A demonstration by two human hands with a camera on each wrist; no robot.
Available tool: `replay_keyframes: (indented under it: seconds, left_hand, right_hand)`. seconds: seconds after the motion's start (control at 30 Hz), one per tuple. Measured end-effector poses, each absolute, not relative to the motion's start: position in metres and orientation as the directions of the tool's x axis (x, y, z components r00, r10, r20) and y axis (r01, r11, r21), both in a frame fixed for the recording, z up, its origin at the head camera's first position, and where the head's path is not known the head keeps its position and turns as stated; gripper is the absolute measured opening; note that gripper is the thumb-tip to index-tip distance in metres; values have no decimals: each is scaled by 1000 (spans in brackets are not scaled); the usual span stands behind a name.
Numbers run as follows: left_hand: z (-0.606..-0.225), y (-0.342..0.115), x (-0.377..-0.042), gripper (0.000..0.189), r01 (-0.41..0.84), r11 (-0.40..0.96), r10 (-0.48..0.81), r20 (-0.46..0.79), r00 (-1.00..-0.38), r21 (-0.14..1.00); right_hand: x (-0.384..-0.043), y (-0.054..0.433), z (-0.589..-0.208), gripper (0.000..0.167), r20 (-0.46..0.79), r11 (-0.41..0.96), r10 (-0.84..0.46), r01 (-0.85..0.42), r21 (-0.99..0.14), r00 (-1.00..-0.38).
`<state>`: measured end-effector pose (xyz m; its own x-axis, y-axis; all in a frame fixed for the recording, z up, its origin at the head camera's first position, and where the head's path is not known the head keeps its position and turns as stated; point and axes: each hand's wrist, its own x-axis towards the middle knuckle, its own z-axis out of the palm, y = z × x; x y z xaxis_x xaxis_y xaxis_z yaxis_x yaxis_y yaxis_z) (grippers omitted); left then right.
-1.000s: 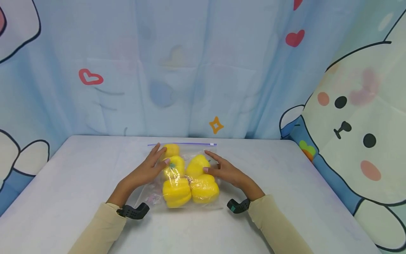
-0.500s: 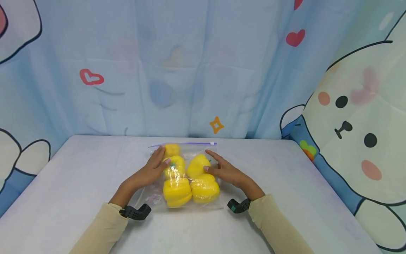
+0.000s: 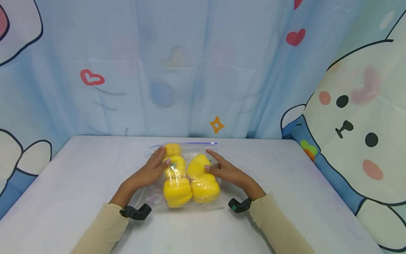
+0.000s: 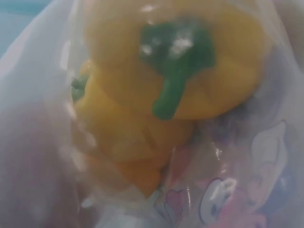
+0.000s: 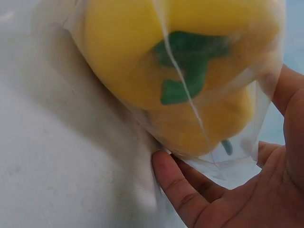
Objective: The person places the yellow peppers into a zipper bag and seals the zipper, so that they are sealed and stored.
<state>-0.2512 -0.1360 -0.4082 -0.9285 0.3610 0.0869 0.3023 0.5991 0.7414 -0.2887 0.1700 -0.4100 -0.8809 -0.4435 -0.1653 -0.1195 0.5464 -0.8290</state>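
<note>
A clear zip bag (image 3: 154, 197) of several yellow bell peppers (image 3: 177, 193) lies flat on the table, its purple zip strip (image 3: 190, 143) toward the back. My left hand (image 3: 146, 173) rests on the bag's left side, fingers extended, thumb over an upper pepper. On the right side my right hand (image 3: 231, 173) touches the bag with thumb and outstretched fingers. Through the plastic, the left wrist view shows a green pepper stem (image 4: 173, 71) and pink cartoon print. In the right wrist view, fingertips (image 5: 166, 166) meet the bag's lower edge beside a pepper (image 5: 123, 52).
The table (image 3: 301, 197) has a white cover. Behind it hangs a light blue curtain (image 3: 190, 70) printed with hearts and cartoon animals. Each wrist wears a black camera band, such as the left band (image 3: 135, 212).
My left hand has shifted slightly to the right, its fingers now closer together along the bag's side. The right hand and the bag stay nearly where they were.
</note>
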Motion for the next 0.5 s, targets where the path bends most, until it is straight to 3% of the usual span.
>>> replay_keyframes:
  seconds: [0.3,0.5]
  left_hand:
    - [-406,-144,-254,69,274,565,273,137,-952,779]
    - [-401,-150,-258,60,339,648,229,250,-941,682]
  right_hand:
    - [-302,183,-399,80,-177,559,-360,-59,-827,-916]
    - [-314,195,-388,61,-32,623,-335,-196,-757,-942]
